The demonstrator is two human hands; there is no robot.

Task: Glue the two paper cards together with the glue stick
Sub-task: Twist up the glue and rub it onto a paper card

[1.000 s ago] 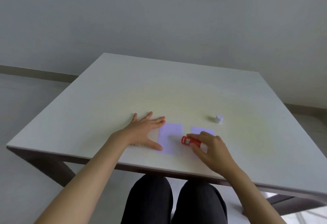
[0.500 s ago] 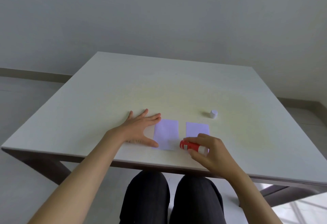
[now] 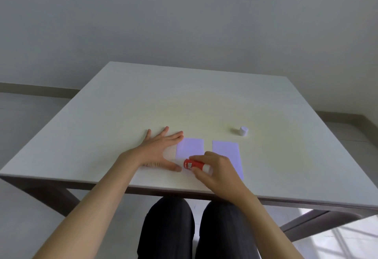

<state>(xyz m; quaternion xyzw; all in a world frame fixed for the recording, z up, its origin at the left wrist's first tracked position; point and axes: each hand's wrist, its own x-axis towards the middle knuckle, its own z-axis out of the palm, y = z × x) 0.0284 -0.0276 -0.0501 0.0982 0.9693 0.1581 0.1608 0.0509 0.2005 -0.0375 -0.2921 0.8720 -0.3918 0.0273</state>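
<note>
The left hand lies flat with fingers spread on the smooth pale tabletop, touching the left edge of one pale lilac rectangular paper card. The right hand pinches a red cylindrical glue stick at that card's near edge. A matching flat card lies just beside it, and a small white round cap stands farther back.

Beyond the fingers the table lies bare to its far edge. A small white cap stands alone to their far right, past two cards lying apart.
</note>
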